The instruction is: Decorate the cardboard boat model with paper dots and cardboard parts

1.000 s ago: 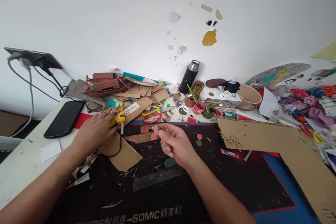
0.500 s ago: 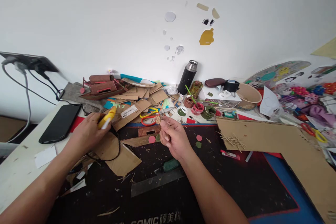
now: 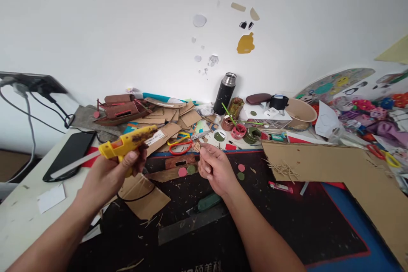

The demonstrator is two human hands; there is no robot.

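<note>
A yellow hot glue gun [image 3: 123, 143] is gripped in my left hand [image 3: 110, 174], its stained nozzle pointing right and a long pale glue stick jutting from its back. My right hand [image 3: 216, 168] pinches a small brown cardboard piece [image 3: 197, 147] between thumb and fingers, over the dark mat [image 3: 255, 216]. Just left of and below that hand lie a pink disc [image 3: 182, 172] and a green disc [image 3: 191, 169], by a brown painted strip [image 3: 180, 161]. Below it rests a green-handled tool [image 3: 208, 202] beside a clear strip [image 3: 191, 223].
A brown model boat [image 3: 123, 110] stands at the back left near cardboard scraps [image 3: 191, 118]. Scissors [image 3: 180, 146], open paint jars [image 3: 238, 131] and a black flask [image 3: 225, 93] line the back. Cardboard [image 3: 318, 161] with thin sticks [image 3: 283, 171] covers the right. A phone [image 3: 68, 157] lies left.
My left hand has raised and turned the glue gun, so its nozzle now points right. My right hand stays nearly in place with the cardboard piece. The view has shifted slightly.
</note>
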